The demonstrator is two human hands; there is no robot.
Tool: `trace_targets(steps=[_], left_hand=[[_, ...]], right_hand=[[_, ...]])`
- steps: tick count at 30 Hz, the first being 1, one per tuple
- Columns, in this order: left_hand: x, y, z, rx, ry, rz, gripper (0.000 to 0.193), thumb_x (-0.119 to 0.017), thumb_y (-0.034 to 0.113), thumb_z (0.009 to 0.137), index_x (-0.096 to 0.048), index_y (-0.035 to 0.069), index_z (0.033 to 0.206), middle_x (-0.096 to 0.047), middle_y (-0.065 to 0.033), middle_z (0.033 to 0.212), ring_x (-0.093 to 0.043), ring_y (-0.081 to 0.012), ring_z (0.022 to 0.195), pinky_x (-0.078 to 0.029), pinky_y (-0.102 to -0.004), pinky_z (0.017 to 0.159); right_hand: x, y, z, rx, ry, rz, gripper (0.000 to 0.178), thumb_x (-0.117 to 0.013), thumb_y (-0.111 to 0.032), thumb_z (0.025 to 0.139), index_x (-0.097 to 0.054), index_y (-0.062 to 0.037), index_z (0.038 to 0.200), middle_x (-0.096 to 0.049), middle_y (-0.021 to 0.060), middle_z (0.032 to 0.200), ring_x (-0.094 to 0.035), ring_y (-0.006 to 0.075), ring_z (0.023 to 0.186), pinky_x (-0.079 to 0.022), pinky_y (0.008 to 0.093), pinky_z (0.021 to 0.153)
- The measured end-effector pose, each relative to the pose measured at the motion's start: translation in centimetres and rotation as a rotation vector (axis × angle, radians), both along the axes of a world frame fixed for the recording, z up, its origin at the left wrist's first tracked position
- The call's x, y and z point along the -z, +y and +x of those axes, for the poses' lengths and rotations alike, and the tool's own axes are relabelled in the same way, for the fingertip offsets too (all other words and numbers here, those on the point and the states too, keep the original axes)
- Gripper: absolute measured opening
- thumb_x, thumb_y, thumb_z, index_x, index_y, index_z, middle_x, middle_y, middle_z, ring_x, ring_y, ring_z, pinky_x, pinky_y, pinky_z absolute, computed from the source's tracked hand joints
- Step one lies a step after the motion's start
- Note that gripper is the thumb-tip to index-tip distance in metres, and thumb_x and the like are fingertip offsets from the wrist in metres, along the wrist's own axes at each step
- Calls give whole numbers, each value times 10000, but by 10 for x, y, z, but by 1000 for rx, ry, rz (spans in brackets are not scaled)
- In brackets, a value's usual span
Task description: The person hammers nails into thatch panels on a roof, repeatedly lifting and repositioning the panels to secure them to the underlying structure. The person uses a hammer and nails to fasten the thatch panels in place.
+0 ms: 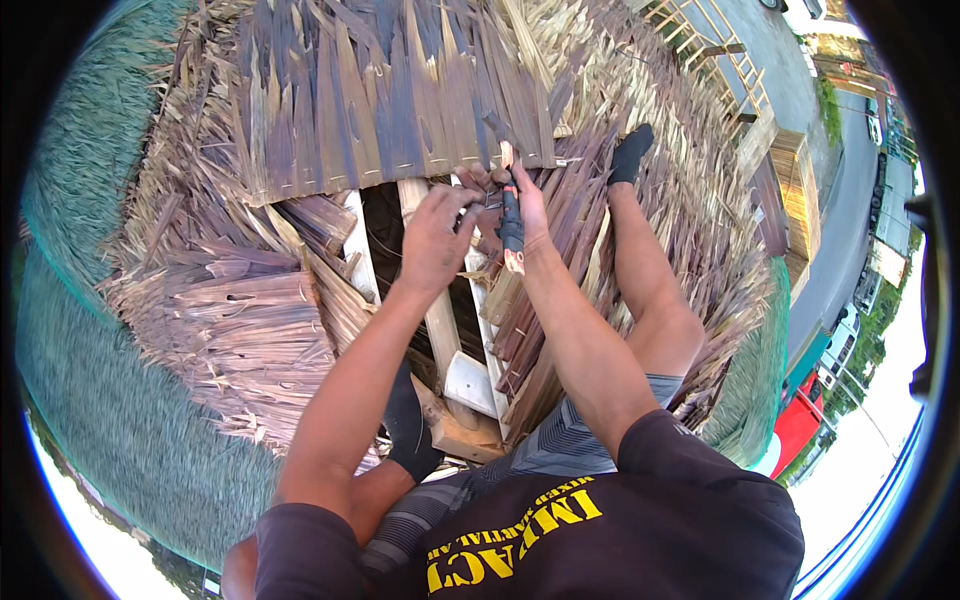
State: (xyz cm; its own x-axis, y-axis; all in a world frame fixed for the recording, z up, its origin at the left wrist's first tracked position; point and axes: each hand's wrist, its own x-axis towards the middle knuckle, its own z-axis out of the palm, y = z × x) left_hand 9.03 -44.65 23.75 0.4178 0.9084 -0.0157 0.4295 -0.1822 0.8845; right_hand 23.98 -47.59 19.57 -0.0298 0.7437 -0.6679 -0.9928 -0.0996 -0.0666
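Note:
My right hand [533, 208] is closed around the black-wrapped handle of a hammer [511, 222]. Its dark head [497, 127] points away from me, over the lower edge of a dried palm-leaf thatch panel [390, 110]. Just left of the hammer, my left hand [437, 232] is drawn together at the fingertips near that edge. Whatever is between those fingers is too small to make out. Beneath both hands, a gap in the thatch shows white-faced rafters [362, 250] and a bare wooden pole [441, 325].
Loose leaf layers [250, 320] flank the gap on the left. My feet in dark socks brace on the roof, one [628, 155] at right, the other [408, 425] beside a wood block [465, 435]. Green netting [130, 400] covers lower thatch. A wooden ladder-like frame [715, 50] and road lie beyond.

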Motion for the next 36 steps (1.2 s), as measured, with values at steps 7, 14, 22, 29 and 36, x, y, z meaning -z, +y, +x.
trace_targets(steps=[7,14,22,29,36], left_hand=[[-4,-3,0,68,356,17,162,-655,191,903,-618,66,999,-591,-139,931,-653,-350,884,-534,-450,757],[8,1,-31,9,231,-270,171,-563,116,904,-553,37,1056,-626,-179,976,-648,-401,924,-522,-484,788],[67,70,-128,-424,196,-263,163,-643,85,906,-730,55,1041,-730,-139,959,-706,-285,865,-544,-366,794],[112,96,-134,-563,265,-25,148,-673,115,897,-727,71,1028,-727,-121,944,-689,-298,872,-533,-391,814],[129,89,-138,-189,513,18,166,-675,170,896,-718,96,1038,-599,-109,1168,-522,-341,1150,-434,-430,995]], right_hand=[[5,-7,-28,-22,-16,61,470,-344,-439,1077,-542,-110,806,-704,238,1115,-655,351,1113,-516,470,1000],[18,1,-46,1,64,-78,432,-402,-396,1078,-559,-107,797,-711,170,1069,-633,329,1170,-521,507,1014],[1,6,-62,-500,-350,-227,382,-560,-458,1030,-512,-93,928,-530,6,749,-508,113,602,-456,281,556],[-21,-4,-88,-797,-738,-233,414,-491,-467,1058,-545,-62,989,-513,0,714,-496,108,537,-436,296,491],[-33,1,-94,-1161,-1444,-38,413,-439,-399,1087,-510,1,1016,-516,125,664,-522,243,579,-449,385,571]])
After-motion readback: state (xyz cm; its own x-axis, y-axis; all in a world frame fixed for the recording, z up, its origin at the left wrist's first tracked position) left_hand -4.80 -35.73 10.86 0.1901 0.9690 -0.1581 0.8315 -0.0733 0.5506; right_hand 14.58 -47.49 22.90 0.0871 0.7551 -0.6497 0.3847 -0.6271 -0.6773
